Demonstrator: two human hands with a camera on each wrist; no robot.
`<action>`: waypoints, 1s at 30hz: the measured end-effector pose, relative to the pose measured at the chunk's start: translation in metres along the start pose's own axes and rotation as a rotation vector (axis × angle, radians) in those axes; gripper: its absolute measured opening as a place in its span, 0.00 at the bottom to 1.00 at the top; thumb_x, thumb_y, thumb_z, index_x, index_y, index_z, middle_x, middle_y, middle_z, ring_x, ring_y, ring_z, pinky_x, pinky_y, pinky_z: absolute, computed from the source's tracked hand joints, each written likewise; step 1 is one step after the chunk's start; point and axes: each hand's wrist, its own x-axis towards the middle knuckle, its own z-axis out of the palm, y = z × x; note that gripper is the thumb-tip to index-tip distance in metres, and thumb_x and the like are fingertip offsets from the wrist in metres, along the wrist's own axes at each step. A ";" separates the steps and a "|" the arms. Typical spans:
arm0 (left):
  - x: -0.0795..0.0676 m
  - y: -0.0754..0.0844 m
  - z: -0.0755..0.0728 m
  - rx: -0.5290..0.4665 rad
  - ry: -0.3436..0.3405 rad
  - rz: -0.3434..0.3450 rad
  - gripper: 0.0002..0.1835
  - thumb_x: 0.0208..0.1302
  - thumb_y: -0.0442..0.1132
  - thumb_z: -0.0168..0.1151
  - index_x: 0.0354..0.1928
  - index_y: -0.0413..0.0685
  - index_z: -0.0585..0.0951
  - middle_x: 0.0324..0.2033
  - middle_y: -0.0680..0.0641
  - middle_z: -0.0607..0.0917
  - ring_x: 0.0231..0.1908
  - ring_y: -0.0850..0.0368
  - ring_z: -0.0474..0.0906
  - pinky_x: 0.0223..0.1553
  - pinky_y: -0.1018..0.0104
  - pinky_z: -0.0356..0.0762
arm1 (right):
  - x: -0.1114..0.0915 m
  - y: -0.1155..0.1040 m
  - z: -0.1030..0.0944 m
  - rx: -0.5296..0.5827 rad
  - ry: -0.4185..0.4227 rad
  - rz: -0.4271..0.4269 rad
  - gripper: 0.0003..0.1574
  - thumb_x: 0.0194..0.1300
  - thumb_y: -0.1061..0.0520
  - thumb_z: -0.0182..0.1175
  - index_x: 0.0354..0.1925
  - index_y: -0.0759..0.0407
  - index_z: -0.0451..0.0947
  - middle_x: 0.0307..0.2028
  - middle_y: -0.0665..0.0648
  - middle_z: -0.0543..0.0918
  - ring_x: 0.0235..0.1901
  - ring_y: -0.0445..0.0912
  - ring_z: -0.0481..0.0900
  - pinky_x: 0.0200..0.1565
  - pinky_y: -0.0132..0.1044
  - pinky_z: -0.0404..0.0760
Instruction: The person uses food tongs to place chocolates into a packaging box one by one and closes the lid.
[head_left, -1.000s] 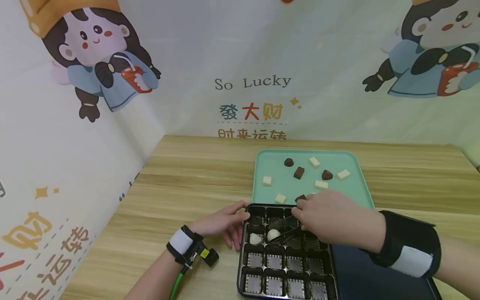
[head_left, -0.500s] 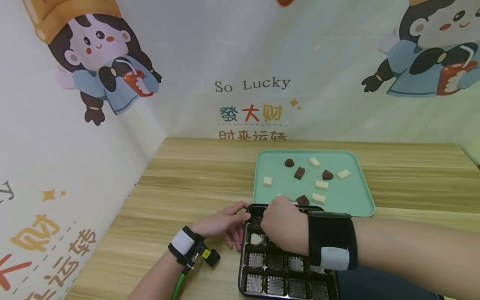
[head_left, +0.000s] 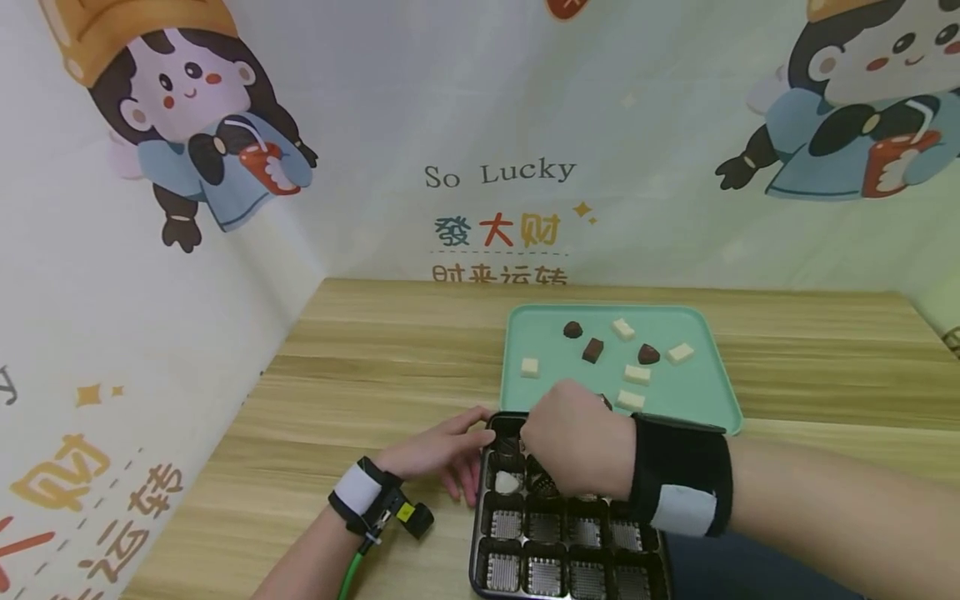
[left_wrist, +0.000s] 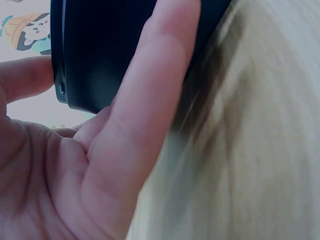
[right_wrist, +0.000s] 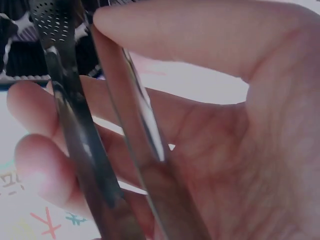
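My right hand (head_left: 581,442) grips metal tongs (right_wrist: 82,135) over the back part of a black compartment box (head_left: 474,542). In the right wrist view the tongs' perforated tip points at the compartments, and its two arms lie close together between thumb and fingers. The back of the hand hides most of the tongs in the head view. A white chocolate (head_left: 507,482) sits in the leftmost compartment of the second row from the back. My left hand (head_left: 435,454) rests at the box's left side, thumb at the rim and a long finger (left_wrist: 155,80) straight along the outer wall.
Behind the box lies a green tray (head_left: 720,408) with several white pieces (head_left: 637,375) and dark chocolates (head_left: 592,350). A dark blue surface (head_left: 720,558) is partly visible right of the box, under my right arm. A printed cloth (head_left: 375,167) hangs behind the wooden table (head_left: 390,350).
My right hand has moved left and turned over the box with the tongs. It now covers the spot where a round white piece showed at the tongs' tip. The left hand stays put.
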 end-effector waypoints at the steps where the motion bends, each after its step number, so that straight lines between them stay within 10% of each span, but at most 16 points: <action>1: -0.001 0.000 0.000 0.002 0.002 0.000 0.21 0.67 0.58 0.43 0.54 0.56 0.62 0.23 0.35 0.79 0.22 0.39 0.78 0.20 0.51 0.77 | -0.002 0.003 -0.003 0.044 -0.011 0.007 0.25 0.45 0.58 0.62 0.12 0.45 0.54 0.11 0.45 0.54 0.13 0.38 0.53 0.19 0.31 0.51; 14: -0.001 0.005 -0.004 0.022 -0.015 0.008 0.22 0.66 0.58 0.44 0.56 0.56 0.62 0.24 0.34 0.79 0.23 0.39 0.78 0.20 0.52 0.77 | -0.022 0.085 -0.004 0.327 -0.089 0.249 0.10 0.58 0.49 0.59 0.37 0.52 0.78 0.23 0.47 0.75 0.17 0.39 0.66 0.17 0.33 0.62; 19: -0.001 0.002 -0.003 0.015 -0.013 0.002 0.23 0.66 0.58 0.44 0.57 0.56 0.61 0.24 0.34 0.79 0.23 0.39 0.78 0.20 0.52 0.77 | 0.001 0.105 0.033 0.300 -0.041 0.275 0.10 0.60 0.53 0.57 0.24 0.52 0.70 0.15 0.50 0.66 0.16 0.42 0.64 0.19 0.33 0.59; 23: -0.002 0.000 -0.001 0.006 -0.006 -0.002 0.24 0.66 0.58 0.45 0.58 0.57 0.61 0.24 0.34 0.79 0.23 0.39 0.78 0.21 0.51 0.77 | 0.028 0.111 0.060 0.331 -0.089 0.277 0.05 0.60 0.54 0.57 0.33 0.54 0.77 0.17 0.49 0.70 0.17 0.42 0.64 0.19 0.32 0.56; 30: -0.003 0.000 -0.002 -0.008 -0.002 0.000 0.23 0.65 0.58 0.45 0.57 0.55 0.61 0.24 0.34 0.78 0.23 0.38 0.78 0.21 0.50 0.77 | 0.053 0.108 0.073 0.332 -0.125 0.276 0.14 0.61 0.55 0.55 0.20 0.53 0.69 0.14 0.49 0.64 0.16 0.42 0.62 0.20 0.33 0.58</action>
